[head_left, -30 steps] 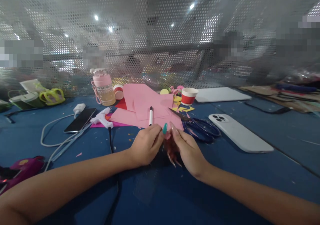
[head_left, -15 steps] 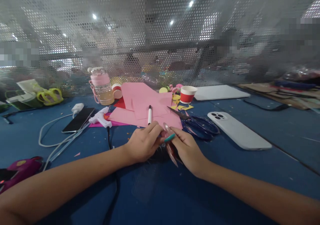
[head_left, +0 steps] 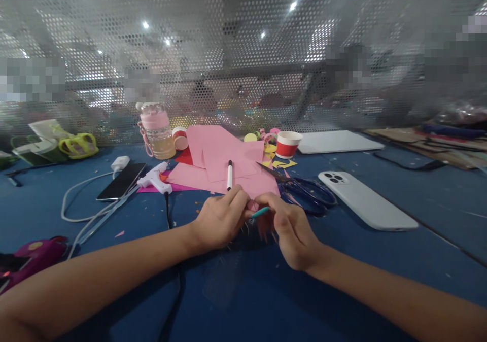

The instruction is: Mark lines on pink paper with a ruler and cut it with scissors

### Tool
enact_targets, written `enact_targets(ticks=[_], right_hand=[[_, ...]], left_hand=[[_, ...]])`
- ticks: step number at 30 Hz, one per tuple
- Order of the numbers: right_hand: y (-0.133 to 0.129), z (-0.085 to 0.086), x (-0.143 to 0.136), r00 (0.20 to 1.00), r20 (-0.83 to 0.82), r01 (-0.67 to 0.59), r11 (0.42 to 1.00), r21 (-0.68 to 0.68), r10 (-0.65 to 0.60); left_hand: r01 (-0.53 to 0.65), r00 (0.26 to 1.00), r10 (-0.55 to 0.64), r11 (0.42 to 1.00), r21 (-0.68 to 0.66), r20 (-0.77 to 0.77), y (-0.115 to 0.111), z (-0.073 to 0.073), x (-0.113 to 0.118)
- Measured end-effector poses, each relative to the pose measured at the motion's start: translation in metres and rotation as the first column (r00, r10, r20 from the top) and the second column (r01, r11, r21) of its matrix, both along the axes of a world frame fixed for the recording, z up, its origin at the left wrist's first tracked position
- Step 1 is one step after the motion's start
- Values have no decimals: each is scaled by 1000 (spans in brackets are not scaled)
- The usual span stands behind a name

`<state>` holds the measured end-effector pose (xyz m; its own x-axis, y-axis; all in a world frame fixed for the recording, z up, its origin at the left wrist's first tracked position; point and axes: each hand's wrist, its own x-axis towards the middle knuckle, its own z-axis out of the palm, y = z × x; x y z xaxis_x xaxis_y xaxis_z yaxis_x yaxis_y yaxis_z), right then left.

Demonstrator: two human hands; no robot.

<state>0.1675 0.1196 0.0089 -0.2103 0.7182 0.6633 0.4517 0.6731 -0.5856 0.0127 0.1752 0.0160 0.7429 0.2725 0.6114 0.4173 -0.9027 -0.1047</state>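
1. Our left hand (head_left: 220, 215) pinches a small paper piece (head_left: 252, 206), nearer us than the marker (head_left: 230, 175).
2. Our right hand (head_left: 297, 233) is close beside that piece; we cannot tell whether its fingers grip.
3. Under the marker lie pink sheets (head_left: 224, 149).
4. Right of the marker: scissors (head_left: 289, 183), then a phone (head_left: 369, 202).
5. Left: a glue gun (head_left: 155, 178).

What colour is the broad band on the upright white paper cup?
Red. The broad band shows best in the head view.
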Motion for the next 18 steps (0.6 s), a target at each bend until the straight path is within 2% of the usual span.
enact_targets(ticks=[3,9,12,14,16,18], right_hand=[[-1,1,-1,1000,24,5,1000,16,-6],[-5,1,-4,1000,25,0,997,-82,2],[-4,1,-5,992,-120,-64,978,-199,40],[-1,0,-5,940,-328,-216,912,-348,98],[2,1,-6,852,-513,-374,811,-450,109],[4,1,-7,801,-595,-433,752,-497,67]], left_hand=[[-21,1000,22,1000,13,-21,0,0,0],[-42,999,43,997,71,-13,-2,2,1],[-28,1000,28,996,80,-6,-2,2,1],[-12,1000,11,997,76,10,-1,2,0],[9,999,-11,998,68,32,-1,1,-1],[25,998,-28,998,61,48,0,1,-1]])
